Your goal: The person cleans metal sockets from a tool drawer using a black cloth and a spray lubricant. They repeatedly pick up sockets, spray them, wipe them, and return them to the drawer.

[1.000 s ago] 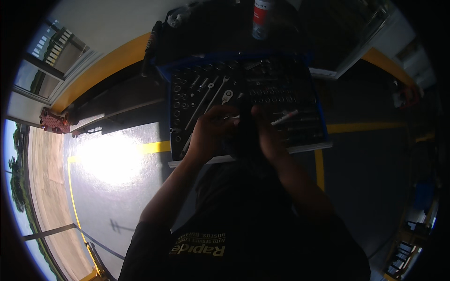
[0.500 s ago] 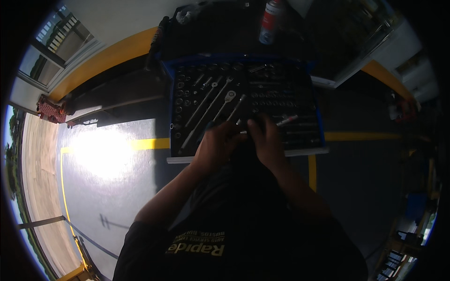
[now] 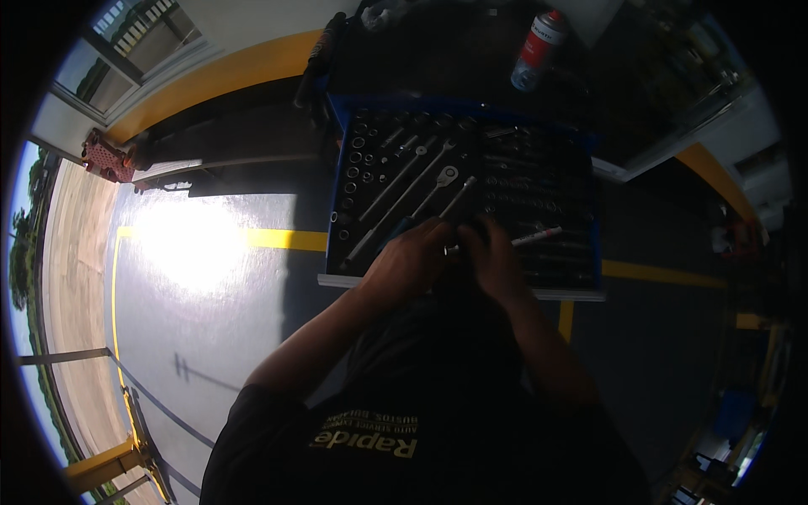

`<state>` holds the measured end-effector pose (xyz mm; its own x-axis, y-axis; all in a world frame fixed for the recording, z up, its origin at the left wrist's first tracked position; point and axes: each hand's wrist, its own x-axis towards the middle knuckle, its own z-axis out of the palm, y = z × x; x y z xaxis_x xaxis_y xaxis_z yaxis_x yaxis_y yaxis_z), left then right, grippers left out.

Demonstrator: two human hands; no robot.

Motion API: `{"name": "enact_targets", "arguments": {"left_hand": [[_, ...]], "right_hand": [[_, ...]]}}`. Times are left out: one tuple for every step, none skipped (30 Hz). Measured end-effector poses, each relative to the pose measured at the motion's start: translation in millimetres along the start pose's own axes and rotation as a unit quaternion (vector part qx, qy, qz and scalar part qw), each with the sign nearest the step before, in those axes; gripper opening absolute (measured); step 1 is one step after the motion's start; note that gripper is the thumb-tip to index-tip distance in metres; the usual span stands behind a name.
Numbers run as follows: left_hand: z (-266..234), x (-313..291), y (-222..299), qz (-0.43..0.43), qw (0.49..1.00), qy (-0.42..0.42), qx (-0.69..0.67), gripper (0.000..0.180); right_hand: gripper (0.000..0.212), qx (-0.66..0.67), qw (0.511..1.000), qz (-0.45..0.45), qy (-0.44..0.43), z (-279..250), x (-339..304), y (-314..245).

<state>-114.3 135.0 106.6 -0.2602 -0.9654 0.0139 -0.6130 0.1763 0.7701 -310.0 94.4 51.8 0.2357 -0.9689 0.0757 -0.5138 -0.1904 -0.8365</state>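
Both of my hands meet over the front of an open tool drawer. My left hand is closed, its fingertips at a small shiny metal piece, round-ended like a socket. Against the same piece, the fingers of my right hand are bent and closed; part of it is hidden between them. Beyond my left hand lie a ratchet and long metal bars in a dark tray. A pale stick with a red part rests just right of my right hand.
Sockets line the drawer's left side, with more rows at right. A red-and-white spray can stands on the dark cabinet top. Yellow lines cross the grey floor, sunlit at left. A red perforated object sits by the wall.
The view has shifted, so the drawer and can appear farther right. My hands stay together at the drawer front, and the metal piece's shiny round end now shows more plainly between them.
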Motion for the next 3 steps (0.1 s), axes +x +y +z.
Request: {"name": "enact_targets", "arguments": {"left_hand": [[0.0, 1.2, -5.4, 0.013, 1.0, -0.001, 0.01, 0.031], [-0.8, 2.0, -10.7, 0.027, 0.999, -0.003, 0.021, 0.032], [-1.7, 1.4, -14.5, 0.041, 0.999, -0.006, 0.029, 0.032]], "right_hand": [[0.056, 0.015, 0.997, 0.054, -0.056, -0.9, 4.2, 2.7], [0.059, 0.029, 0.988, 0.108, -0.111, -2.6, 8.3, 5.7], [0.059, 0.029, 0.987, 0.108, -0.113, -1.8, 9.5, 5.6]]}}
